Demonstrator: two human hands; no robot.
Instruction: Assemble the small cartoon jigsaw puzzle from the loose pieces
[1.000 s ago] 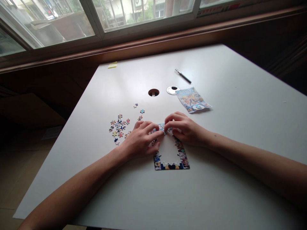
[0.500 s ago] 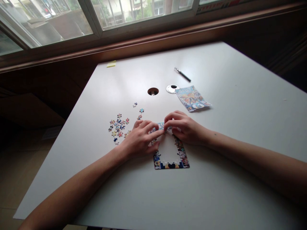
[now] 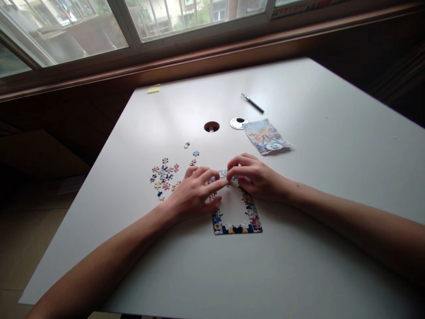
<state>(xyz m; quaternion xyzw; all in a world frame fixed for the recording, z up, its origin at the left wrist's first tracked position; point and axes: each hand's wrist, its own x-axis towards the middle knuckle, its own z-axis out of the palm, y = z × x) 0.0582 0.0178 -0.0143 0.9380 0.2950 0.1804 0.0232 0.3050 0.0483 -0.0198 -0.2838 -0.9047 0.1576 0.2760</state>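
**Smooth Panel, Printed Card, Polished Trim**

The white tabletop is smooth, with a laminate look: a soft sheen at the far side, near matt at the near side. The round hole shows a brown, wood-like inner wall. To its right, the ring is glossy, with a metallic look. The pen combines a dark barrel with a shiny, silvery end. The puzzle border and, at left, the loose pieces look like printed card. The leaflet is thin printed paper, uneven at its near edge. The far-left yellow slip resembles matt paper. Window panes: clear glass. Sill: reddish-brown, wood-like, faintly glossy.
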